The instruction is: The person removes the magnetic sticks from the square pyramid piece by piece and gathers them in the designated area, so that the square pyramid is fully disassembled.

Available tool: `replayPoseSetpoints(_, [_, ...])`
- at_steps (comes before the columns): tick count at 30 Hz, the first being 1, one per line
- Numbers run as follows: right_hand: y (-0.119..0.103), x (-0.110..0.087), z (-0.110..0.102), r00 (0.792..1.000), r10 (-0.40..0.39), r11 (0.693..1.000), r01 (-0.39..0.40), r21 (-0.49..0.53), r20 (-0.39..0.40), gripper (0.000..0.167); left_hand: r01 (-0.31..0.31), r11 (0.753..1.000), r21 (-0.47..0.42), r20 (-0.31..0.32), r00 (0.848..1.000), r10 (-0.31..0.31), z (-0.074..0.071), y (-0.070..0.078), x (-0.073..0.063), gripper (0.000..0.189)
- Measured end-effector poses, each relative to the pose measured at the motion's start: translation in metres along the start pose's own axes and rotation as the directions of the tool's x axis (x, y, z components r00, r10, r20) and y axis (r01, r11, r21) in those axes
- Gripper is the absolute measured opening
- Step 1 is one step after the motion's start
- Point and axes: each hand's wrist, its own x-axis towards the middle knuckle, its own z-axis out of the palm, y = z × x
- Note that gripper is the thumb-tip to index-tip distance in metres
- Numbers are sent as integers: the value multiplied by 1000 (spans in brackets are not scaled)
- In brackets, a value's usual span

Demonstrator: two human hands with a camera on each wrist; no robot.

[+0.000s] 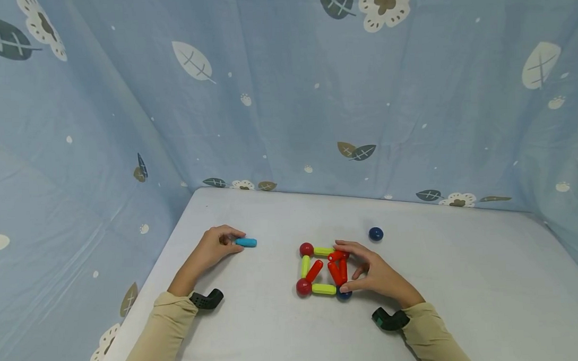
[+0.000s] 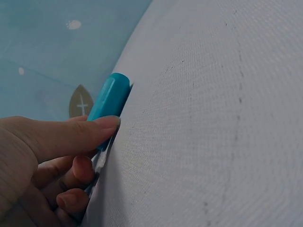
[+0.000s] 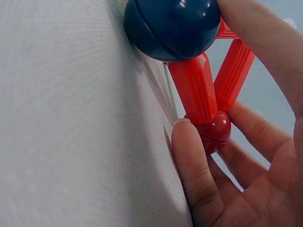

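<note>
Beneath both sets of fingers we had a white tabletop [image 1: 265,330], its woven-looking surface marked with small dark specks in the left wrist view. Beyond the fingertips, the table ran back to a blue curtain [image 1: 286,111] printed with leaves, flowers and pale spots; more of the cloth closed in the space to the left of the left fingers. Behind the fingers, we saw a dark wrist device [image 1: 207,299] on the left arm and another on the right, each just ahead of a rolled beige sleeve [image 1: 162,331].

The left hand [image 1: 216,245] pinched a light-blue stick [image 1: 246,242] between thumb and fingers, low over the table, one end sticking out past the fingertips toward the right hand [image 1: 373,270]. The right fingers were bent around the right side of a stick-and-ball frame [image 1: 305,266], grasping it: the thumb touched a dark blue corner ball [image 1: 344,294], while other fingertips met a red ball [image 3: 216,132] at the far corner. A red stick [image 3: 194,87] joined those two balls inside the grasp. Left of the right fingers, we saw yellow-green sticks [image 1: 324,289] along three sides, with red sticks slanting inward from the corners. A loose blue ball [image 1: 376,234] lay beyond the right fingers, touching nothing but the table.
</note>
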Motion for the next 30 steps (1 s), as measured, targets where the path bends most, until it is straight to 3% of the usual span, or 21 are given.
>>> replayPoseSetpoints(16, [1,0,-1,1000,0,1000,0,3,2,85,5,1000,1,-16,1000,-5,-2,-1,1,26])
replayPoseSetpoints(25, [1,0,0,1000,-2,1000,2,5,0,85,39,999,-17,-3,999,-39,-2,2,0,36])
replayPoseSetpoints(30, [0,0,0,1000,-12,1000,12,-3,-2,85,49,999,-1,-41,998,-49,0,4,0,39])
